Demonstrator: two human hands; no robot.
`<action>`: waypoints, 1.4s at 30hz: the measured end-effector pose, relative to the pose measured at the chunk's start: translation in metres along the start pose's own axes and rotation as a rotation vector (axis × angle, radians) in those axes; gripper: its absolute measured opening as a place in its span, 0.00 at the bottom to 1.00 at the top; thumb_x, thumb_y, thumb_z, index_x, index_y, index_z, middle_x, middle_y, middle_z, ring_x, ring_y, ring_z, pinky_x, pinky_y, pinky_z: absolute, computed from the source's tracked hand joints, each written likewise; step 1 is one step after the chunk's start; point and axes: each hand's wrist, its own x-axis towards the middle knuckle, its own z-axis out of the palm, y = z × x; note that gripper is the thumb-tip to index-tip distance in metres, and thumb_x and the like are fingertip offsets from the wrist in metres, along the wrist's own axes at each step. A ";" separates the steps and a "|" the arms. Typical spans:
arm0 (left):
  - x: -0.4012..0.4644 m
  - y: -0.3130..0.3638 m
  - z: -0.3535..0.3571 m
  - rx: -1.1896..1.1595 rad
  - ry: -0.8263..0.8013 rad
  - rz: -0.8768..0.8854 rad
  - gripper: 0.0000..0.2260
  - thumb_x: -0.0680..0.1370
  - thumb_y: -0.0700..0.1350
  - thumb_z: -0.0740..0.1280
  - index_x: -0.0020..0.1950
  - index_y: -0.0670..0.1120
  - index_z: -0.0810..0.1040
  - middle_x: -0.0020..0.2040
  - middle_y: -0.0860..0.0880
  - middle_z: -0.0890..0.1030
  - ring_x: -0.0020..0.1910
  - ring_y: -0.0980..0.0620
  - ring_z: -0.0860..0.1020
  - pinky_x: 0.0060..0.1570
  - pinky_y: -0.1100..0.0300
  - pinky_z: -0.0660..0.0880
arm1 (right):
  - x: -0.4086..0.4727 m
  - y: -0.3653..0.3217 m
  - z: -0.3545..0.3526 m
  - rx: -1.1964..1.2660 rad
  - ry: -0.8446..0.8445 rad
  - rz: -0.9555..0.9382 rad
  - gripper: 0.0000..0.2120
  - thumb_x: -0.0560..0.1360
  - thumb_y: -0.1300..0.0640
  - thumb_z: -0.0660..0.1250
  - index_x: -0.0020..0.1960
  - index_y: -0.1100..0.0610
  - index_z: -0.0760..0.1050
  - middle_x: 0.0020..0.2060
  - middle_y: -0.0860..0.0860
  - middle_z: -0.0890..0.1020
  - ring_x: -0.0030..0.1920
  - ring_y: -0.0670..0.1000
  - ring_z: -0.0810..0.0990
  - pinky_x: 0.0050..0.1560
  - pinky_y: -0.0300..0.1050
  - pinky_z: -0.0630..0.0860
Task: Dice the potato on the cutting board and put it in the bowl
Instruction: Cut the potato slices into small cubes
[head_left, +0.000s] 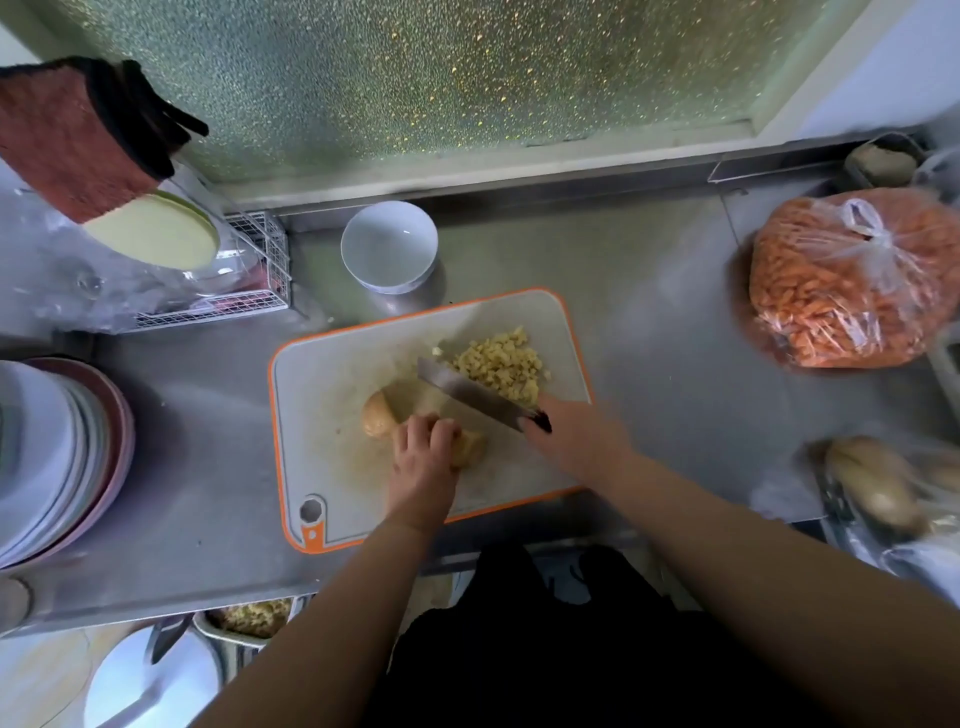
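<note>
On the cutting board (332, 374), which lies near the counter's front edge, the left hand (423, 457) curls its fingers down over the peeled potato (379, 415) and pins it in place. The right hand (576, 436) grips the handle of a cleaver (467, 392), whose blade angles across the board's middle. Diced potato (501, 364) is heaped toward the board's far right corner (a fair pile). The white bowl (388, 244) stands just beyond the board's far edge.
</note>
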 end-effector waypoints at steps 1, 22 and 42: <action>-0.005 -0.001 0.004 -0.016 -0.023 -0.036 0.29 0.57 0.38 0.79 0.54 0.48 0.70 0.53 0.45 0.69 0.50 0.42 0.70 0.43 0.48 0.79 | -0.007 -0.002 0.003 -0.035 0.008 -0.026 0.15 0.78 0.43 0.58 0.50 0.56 0.72 0.45 0.56 0.81 0.48 0.60 0.80 0.40 0.47 0.70; -0.014 -0.004 0.005 -0.070 0.045 -0.053 0.20 0.63 0.41 0.78 0.47 0.51 0.71 0.51 0.48 0.75 0.39 0.42 0.79 0.32 0.53 0.76 | -0.037 0.002 0.025 -0.019 -0.010 -0.104 0.12 0.78 0.45 0.57 0.43 0.53 0.62 0.40 0.56 0.80 0.42 0.60 0.79 0.36 0.49 0.71; -0.016 0.011 0.018 -0.274 0.147 -0.290 0.03 0.73 0.36 0.69 0.46 0.42 0.79 0.47 0.47 0.75 0.46 0.48 0.74 0.45 0.57 0.72 | -0.038 -0.008 0.028 -0.068 -0.091 -0.073 0.09 0.81 0.51 0.53 0.51 0.56 0.66 0.44 0.56 0.79 0.44 0.59 0.79 0.39 0.49 0.71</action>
